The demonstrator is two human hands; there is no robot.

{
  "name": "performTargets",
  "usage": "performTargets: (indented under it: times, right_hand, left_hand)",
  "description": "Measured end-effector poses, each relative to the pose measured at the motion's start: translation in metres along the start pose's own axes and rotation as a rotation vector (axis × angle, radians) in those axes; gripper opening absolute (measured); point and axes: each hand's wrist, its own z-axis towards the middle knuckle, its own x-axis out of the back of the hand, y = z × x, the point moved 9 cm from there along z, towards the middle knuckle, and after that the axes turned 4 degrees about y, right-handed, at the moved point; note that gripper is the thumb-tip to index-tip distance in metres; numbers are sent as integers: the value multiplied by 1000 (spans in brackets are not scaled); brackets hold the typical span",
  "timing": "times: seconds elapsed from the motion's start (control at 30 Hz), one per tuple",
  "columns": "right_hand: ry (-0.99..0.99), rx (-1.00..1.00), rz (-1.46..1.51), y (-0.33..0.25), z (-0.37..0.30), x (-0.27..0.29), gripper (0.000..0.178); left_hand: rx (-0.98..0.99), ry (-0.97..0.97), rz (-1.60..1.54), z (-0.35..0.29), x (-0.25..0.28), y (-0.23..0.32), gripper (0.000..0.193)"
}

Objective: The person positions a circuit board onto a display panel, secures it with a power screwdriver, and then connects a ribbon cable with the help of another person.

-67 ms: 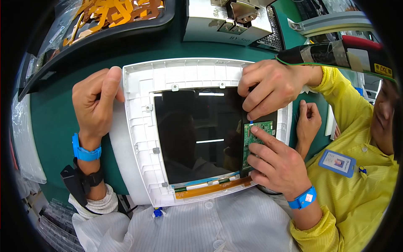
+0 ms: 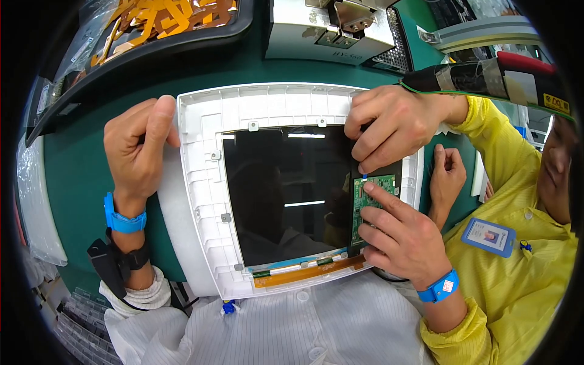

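A white plastic frame [image 2: 201,182] with a dark display panel [image 2: 292,194] in it lies in front of me. My left hand [image 2: 140,143] rests at its left edge, fingers curled in and thumb up, holding nothing. My right hand [image 2: 449,173] lies loosely closed on the table beyond the right edge, also with nothing visible in it; its forearm is partly hidden behind a co-worker's arm. The co-worker's two hands work at the green circuit board [image 2: 380,185] on the panel's right side. One pinches near a small blue tab [image 2: 364,176]; the other presses a fingertip close by.
A black tray [image 2: 201,38] of orange and brown flexible strips sits far left. Behind the frame stands a white metal device [image 2: 322,45]. A dark, taped tool [image 2: 480,79] reaches in from the right above the co-worker's yellow sleeve [image 2: 496,134]. White foam [image 2: 182,237] lies under the frame.
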Motion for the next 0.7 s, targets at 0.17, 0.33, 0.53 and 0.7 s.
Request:
performTargets:
  times: [0.17,0.33,0.53,0.7]
  right_hand:
    - [-7,5,-13,0,0,-2,15]
    - [-19,9,-27,-2,-1,-2,15]
    - [-30,18,-45,-2,-1,-4,14]
    - [-39,24,-60,-2,-1,-5,14]
  left_hand:
    - [-4,5,13,-1,2,0,43]
    - [-10,1,9,-2,2,-1,43]
    - [-1,-11,2,-2,1,-1,43]
    - [-1,-11,3,-3,1,-3,44]
